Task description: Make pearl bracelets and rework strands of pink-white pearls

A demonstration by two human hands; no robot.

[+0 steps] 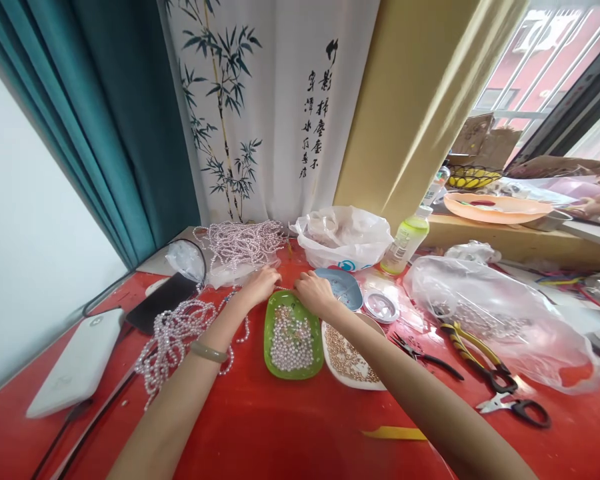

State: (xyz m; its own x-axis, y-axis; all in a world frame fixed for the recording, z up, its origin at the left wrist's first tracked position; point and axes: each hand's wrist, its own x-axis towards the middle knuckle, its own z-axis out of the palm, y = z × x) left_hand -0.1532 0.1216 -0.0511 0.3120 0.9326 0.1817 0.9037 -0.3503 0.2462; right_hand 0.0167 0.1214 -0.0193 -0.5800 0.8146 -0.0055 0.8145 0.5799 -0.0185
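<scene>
My left hand (pixel 264 284) and my right hand (pixel 314 292) are close together above the far rim of a green tray (pixel 269 340). Fingers of both are pinched, and a short stretch of a bead strand (pixel 284 288) spans the gap between them. Inside the tray lie loose pearly beads (pixel 291 343). Long strands of pinkish-white beads (pixel 180 333) are heaped to the left of my left forearm, which wears a pale bangle (pixel 209 351). Under my right forearm sits a white dish (pixel 347 381) with gold beads. A blue dish (pixel 347 287) is just beyond my right wrist. My fingertips are partly hidden.
More bead strands (pixel 245 240) and a bag-lined bowl (pixel 343 240) stand at the back, beside a bottle (pixel 406 241). Pliers (pixel 475 350), black-handled pliers (pixel 425 357) and scissors (pixel 517 408) lie right. A white power bank (pixel 77 363) and cables are left.
</scene>
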